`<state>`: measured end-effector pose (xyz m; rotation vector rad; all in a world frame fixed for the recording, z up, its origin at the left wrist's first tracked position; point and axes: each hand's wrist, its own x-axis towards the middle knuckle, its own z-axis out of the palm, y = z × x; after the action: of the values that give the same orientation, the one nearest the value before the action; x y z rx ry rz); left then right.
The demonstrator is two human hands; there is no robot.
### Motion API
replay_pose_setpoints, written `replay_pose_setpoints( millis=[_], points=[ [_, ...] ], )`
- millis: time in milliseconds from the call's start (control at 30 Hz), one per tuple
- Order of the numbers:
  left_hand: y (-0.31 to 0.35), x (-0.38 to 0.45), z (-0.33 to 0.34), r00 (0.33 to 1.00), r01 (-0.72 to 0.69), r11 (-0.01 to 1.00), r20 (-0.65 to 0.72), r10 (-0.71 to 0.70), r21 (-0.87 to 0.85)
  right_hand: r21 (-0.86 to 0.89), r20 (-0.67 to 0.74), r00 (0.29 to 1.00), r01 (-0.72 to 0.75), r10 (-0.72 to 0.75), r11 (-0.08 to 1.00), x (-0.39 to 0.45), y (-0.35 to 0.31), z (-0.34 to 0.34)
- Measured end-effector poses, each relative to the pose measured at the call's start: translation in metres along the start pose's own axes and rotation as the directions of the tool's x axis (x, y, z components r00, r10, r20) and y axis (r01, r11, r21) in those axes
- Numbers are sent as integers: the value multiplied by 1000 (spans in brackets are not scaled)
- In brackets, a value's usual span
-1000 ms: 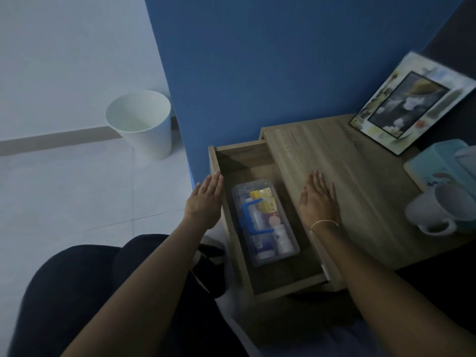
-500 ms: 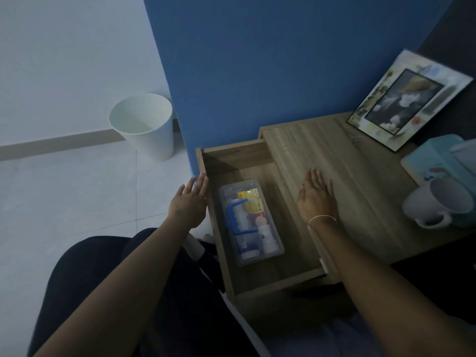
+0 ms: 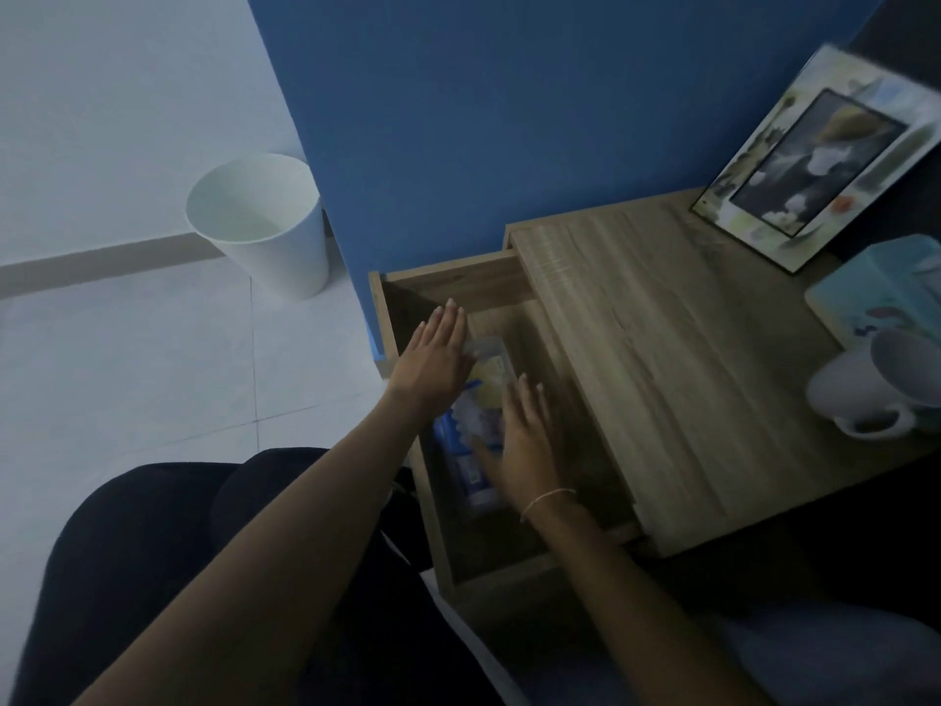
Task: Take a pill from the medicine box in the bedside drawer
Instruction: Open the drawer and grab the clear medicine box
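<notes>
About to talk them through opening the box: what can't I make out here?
Head view only:
- medicine box: latch and lid hidden under the left hand and right hand.
- Contents: labels blurred, too small; no pill discernible.
- Contact: unclear whether either hand touches the box.
- mug and tissue box: cut off by the right edge.

A white bin [image 3: 265,221] stood on the pale floor [image 3: 127,374] beside the blue wall [image 3: 509,119], while a picture frame [image 3: 825,155], white mug [image 3: 865,394] and light-blue box [image 3: 881,282] sat on the wooden surface [image 3: 687,349].
</notes>
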<state>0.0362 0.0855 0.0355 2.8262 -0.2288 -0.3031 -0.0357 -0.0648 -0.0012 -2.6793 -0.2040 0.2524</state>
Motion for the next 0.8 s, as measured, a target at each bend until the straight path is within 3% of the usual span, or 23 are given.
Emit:
replay_pose_setpoints(
  millis=[233,533,800],
  points=[
    [-11,32,23,990,94,986,117,-78,-137,-87,79,991,-103,110,991,-14,-6,24],
    [-14,42,23,978,146,943,187,-92,-300,-14,83,986,-147,148,989,-10,-8,23],
    [5,32,-35,991,120,952,-15,-129,-281,-19,32,995,-92,93,996,-1,-24,-19]
  ],
)
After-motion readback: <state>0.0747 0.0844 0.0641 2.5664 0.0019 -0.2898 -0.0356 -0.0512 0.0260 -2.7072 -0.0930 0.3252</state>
